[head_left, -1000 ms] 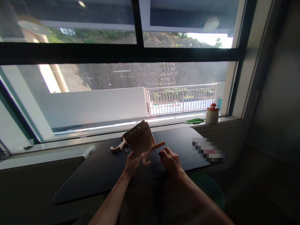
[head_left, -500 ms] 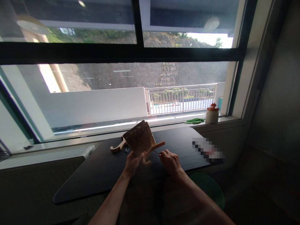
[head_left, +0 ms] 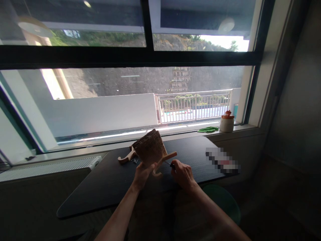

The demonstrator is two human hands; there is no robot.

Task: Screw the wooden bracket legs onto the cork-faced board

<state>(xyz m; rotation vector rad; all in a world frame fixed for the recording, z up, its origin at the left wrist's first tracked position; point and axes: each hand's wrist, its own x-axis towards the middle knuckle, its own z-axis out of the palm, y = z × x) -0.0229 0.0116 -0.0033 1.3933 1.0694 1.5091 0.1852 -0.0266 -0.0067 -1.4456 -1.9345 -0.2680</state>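
Observation:
My left hand (head_left: pixel 142 174) is closed around the lower edge of a rough brown wooden block (head_left: pixel 150 147), which is tilted up off the table. Along the block's right side lies a pale wooden piece with a curled end (head_left: pixel 168 156). Closed on the dark handle of a screwdriver (head_left: pixel 172 165) is my right hand (head_left: pixel 182 172); the thin shaft reaches toward the pale piece. Where its tip meets the wood is too small to make out. Behind the block, a second curled wooden piece (head_left: pixel 125 158) rests on the table beside several small screws (head_left: pixel 135 161).
The dark table (head_left: pixel 100 187) stands against the window sill. A blurred-out item (head_left: pixel 223 160) lies at its right end. On the sill are a green cloth-like thing (head_left: pixel 208 129) and a jar with an orange lid (head_left: pixel 227 123). A green stool (head_left: pixel 223 201) stands below right.
My right hand has shifted its grip on the screwdriver slightly, so more of the dark handle shows. The block and my left hand have barely moved.

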